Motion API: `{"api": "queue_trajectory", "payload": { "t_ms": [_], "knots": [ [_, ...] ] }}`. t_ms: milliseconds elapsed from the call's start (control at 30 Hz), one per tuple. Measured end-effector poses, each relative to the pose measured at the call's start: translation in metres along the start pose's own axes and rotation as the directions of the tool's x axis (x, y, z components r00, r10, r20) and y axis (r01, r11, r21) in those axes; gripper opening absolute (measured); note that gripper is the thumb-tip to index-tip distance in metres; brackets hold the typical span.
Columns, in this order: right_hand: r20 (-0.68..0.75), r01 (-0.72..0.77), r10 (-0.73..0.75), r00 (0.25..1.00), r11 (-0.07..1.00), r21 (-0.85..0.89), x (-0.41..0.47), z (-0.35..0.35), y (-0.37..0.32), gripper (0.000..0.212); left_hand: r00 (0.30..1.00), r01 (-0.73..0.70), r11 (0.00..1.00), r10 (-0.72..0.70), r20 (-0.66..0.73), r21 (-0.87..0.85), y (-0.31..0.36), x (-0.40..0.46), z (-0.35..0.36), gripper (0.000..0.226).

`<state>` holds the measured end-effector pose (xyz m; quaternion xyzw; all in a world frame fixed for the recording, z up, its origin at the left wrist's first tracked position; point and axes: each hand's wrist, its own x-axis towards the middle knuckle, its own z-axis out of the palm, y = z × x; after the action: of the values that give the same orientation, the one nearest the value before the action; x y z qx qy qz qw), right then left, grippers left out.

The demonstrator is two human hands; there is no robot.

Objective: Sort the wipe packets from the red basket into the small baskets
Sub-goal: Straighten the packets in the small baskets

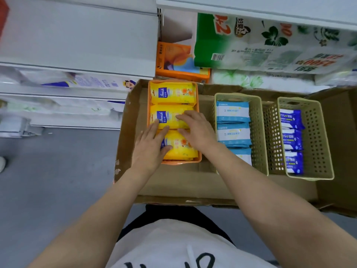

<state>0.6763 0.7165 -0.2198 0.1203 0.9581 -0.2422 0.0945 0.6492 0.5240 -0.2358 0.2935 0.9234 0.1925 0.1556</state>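
From the head view, three small baskets stand in a shallow cardboard box (pixel 173 182) on the floor. The orange basket (pixel 199 159) on the left holds three yellow packets (pixel 173 92) laid flat in a row, each glossy with a blue label patch and orange flower print. The left hand (pixel 149 149) lies flat with relaxed fingers on the nearest yellow packet, its fingertips reaching the middle one; it grips nothing. The right hand (pixel 195 128) is likewise spread flat, pressing the middle packet. The middle beige basket (pixel 257 132), perforated, holds white packets (pixel 232 111) with light-blue ends stacked in a row. The right beige basket (pixel 314 136) holds dark-blue packets (pixel 291 118) with white lettering along its left wall. Behind the box, shelves carry an orange pack (pixel 179 60) and a green-and-white pack (pixel 251 45).
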Motion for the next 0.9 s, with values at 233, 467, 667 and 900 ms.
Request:
{"api": "queue_trajectory", "payload": {
  "t_ms": [233, 467, 667, 900],
  "knots": [
    [-0.086, -0.075, 0.084, 0.993, 0.992, 0.102, 0.016, -0.006, 0.009, 0.052, 0.991, 0.108, 0.991, -0.113, -0.07, -0.078, -0.002, 0.018, -0.009, 0.058],
    [0.05, -0.085, 0.082, 0.995, 0.994, 0.068, 0.036, -0.017, 0.015, 0.051, 0.985, 0.162, 0.979, -0.167, -0.032, -0.127, -0.003, 0.068, -0.016, 0.049],
    [-0.158, -0.09, 0.113, 0.981, 0.986, 0.143, 0.049, -0.019, 0.014, 0.047, 0.971, 0.187, 0.978, -0.199, -0.135, -0.096, -0.002, 0.077, -0.02, 0.053],
    [-0.084, -0.083, 0.093, 0.992, 0.99, 0.115, 0.061, -0.021, 0.018, 0.042, 0.991, 0.129, 0.992, -0.129, 0.033, -0.01, -0.009, 0.085, -0.02, 0.06]
  ]
}}
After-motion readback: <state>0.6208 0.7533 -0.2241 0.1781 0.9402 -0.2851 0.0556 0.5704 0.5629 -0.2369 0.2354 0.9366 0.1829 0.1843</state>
